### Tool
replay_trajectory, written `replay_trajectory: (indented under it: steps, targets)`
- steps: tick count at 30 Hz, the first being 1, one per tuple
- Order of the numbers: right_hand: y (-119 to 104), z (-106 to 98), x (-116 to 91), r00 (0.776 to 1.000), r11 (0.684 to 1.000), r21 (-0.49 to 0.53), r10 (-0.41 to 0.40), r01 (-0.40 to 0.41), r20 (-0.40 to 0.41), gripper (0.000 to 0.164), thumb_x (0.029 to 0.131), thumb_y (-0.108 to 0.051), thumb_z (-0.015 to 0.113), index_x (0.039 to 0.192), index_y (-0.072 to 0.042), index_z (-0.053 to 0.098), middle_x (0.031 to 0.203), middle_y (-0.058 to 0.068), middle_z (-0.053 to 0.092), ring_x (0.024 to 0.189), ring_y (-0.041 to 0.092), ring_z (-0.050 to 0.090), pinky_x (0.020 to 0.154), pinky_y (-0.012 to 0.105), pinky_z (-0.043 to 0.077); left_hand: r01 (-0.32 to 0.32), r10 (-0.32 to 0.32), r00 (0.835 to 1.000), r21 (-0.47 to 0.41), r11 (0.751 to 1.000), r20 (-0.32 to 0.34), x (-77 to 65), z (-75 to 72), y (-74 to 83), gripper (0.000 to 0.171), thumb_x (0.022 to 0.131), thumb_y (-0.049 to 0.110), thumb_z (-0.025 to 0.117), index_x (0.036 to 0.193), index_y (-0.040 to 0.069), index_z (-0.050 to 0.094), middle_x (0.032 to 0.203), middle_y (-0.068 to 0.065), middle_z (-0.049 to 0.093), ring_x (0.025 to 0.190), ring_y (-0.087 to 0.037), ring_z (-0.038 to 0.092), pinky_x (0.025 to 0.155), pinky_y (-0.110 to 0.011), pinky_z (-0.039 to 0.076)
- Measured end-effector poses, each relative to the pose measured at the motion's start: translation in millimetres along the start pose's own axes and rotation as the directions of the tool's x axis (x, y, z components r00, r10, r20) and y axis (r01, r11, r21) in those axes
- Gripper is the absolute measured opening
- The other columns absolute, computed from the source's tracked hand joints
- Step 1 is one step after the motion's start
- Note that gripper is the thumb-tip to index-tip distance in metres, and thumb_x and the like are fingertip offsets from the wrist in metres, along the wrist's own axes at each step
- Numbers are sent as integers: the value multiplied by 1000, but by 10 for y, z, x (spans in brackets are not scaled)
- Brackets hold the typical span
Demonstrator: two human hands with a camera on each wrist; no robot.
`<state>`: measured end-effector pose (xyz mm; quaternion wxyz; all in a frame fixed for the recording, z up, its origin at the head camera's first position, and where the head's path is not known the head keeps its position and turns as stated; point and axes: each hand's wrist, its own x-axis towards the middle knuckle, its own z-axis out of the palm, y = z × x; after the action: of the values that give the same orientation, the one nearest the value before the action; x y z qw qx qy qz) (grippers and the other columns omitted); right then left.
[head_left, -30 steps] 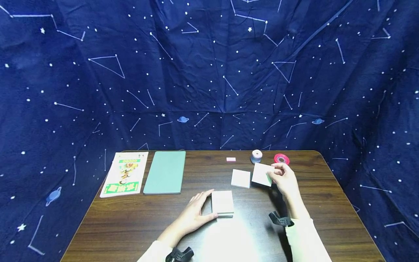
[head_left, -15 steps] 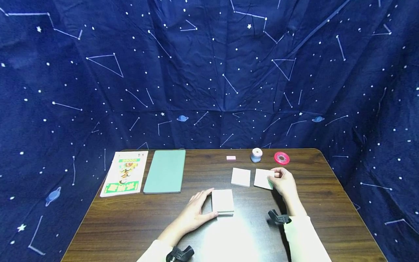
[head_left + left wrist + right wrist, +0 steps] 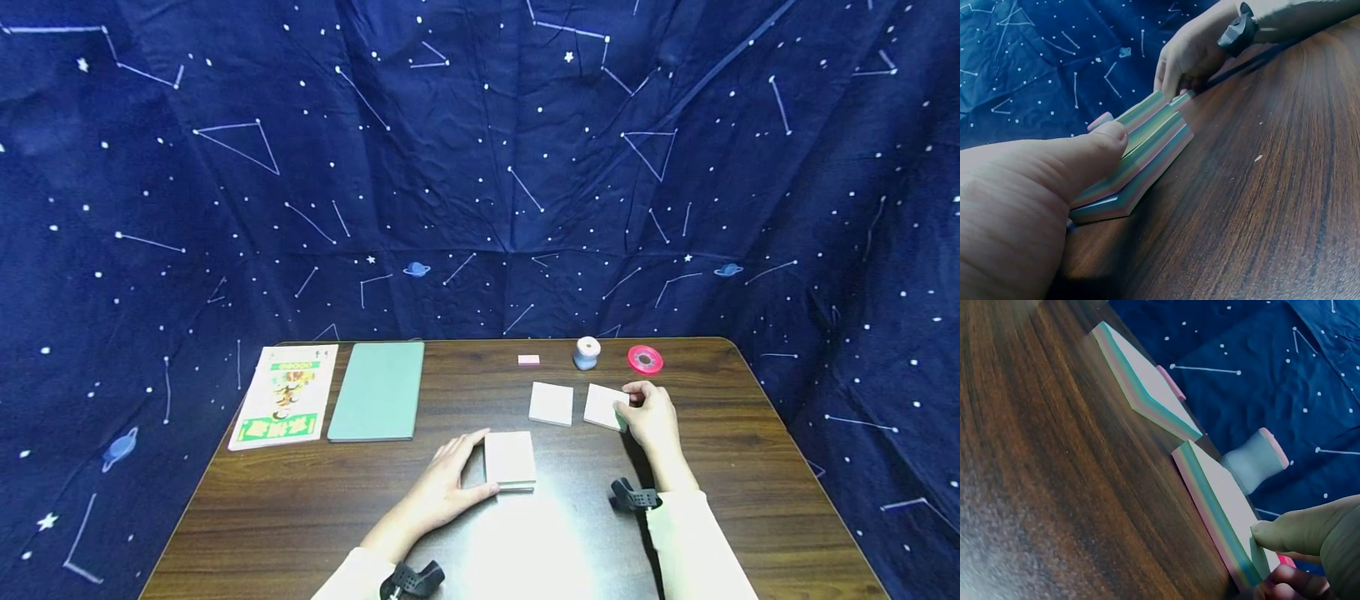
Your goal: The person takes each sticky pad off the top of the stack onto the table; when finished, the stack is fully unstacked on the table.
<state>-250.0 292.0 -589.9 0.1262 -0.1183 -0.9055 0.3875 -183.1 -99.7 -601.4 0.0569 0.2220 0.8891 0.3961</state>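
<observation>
My left hand (image 3: 441,490) holds a stack of sticky note pads (image 3: 510,458), thumb at its near edge and forefinger at its far left corner. Striped pastel page edges of the stacked pads (image 3: 1147,165) show in the left wrist view, partly behind the thumb. My right hand (image 3: 651,418) pinches another sticky note pad (image 3: 603,407) by its right side, thumb on the white top. In the right wrist view this pad (image 3: 1216,500) lies low at the wood surface. Just left of it lies a third square pad (image 3: 551,404), untouched.
Behind the pads stand a small pink-and-white block (image 3: 528,360), a blue-white spool (image 3: 587,353) and a red ring-shaped roll (image 3: 645,360). A green notebook (image 3: 378,392) and a printed booklet (image 3: 287,396) lie at the left of the wooden table (image 3: 285,508).
My right hand has brought its pad down and slightly nearer, from a raised tilt to lying beside the other pad, turning it a little. My left hand stays on its stack.
</observation>
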Motion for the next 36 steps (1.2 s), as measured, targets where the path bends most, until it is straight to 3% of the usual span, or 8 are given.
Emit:
replay_trajectory:
  steps: [5, 12, 18, 23, 26, 32, 36]
  targets:
    - [10, 4, -3, 1000, 1000, 4, 1, -1, -8, 34, 88, -13, 79, 119, 1, 75, 108, 23, 70, 105, 40, 62, 88, 49, 46, -9, 9, 1000, -4, 1000, -3, -1, 2, 10, 89, 95, 56, 81, 167, 19, 43, 164, -10, 55, 158, -41, 43, 131, -70, 26]
    - [-78, 16, 5, 995, 999, 27, -25, 27, -94, 28, 92, -13, 78, 116, 0, 73, 108, 26, 67, 107, 41, 61, 90, 53, 47, -17, 17, 1000, 2, 1000, -3, 13, -22, 14, 89, 94, 55, 81, 167, 20, 43, 164, -9, 55, 157, -39, 45, 132, -66, 29]
    - [-312, 8, -73, 989, 990, 56, -123, 128, -79, 26, 93, -11, 79, 116, -2, 72, 109, 23, 66, 101, 37, 66, 86, 43, 51, 4, -4, 1000, -2, 1000, 8, -3, -12, 13, 89, 94, 55, 82, 167, 21, 43, 166, -10, 53, 159, -42, 42, 132, -68, 26]
    - [-551, 59, -165, 976, 971, 113, -215, 212, 17, 27, 93, -11, 81, 117, -3, 73, 109, 19, 66, 90, 30, 67, 82, 33, 52, -2, 2, 1000, -13, 1000, 1, 2, -12, 13, 89, 94, 55, 81, 167, 20, 43, 166, -10, 53, 159, -42, 42, 132, -69, 27]
    - [-678, 134, -245, 957, 956, 128, -276, 263, 94, 27, 92, -11, 83, 116, -4, 73, 107, 18, 67, 86, 25, 68, 80, 29, 54, 3, -3, 1000, -11, 1000, 0, -1, -14, 14, 89, 94, 55, 82, 167, 21, 43, 167, -11, 52, 160, -43, 41, 132, -69, 26]
    - [-901, 238, -430, 907, 936, 189, -339, 297, 250, 31, 93, -16, 87, 120, -11, 72, 107, 13, 67, 84, 18, 66, 78, 27, 54, 21, -21, 1000, -17, 1000, 10, -6, -11, 19, 89, 94, 56, 81, 167, 23, 43, 168, -12, 51, 161, -45, 38, 132, -72, 23]
    - [-1011, 251, -543, 850, 925, 215, -373, 312, 372, 40, 92, -21, 88, 127, -13, 70, 115, 12, 67, 89, 18, 68, 80, 30, 56, 23, -23, 1000, -24, 999, 13, -8, -9, 11, 88, 95, 58, 80, 167, 25, 42, 168, -12, 50, 161, -46, 38, 131, -74, 23]
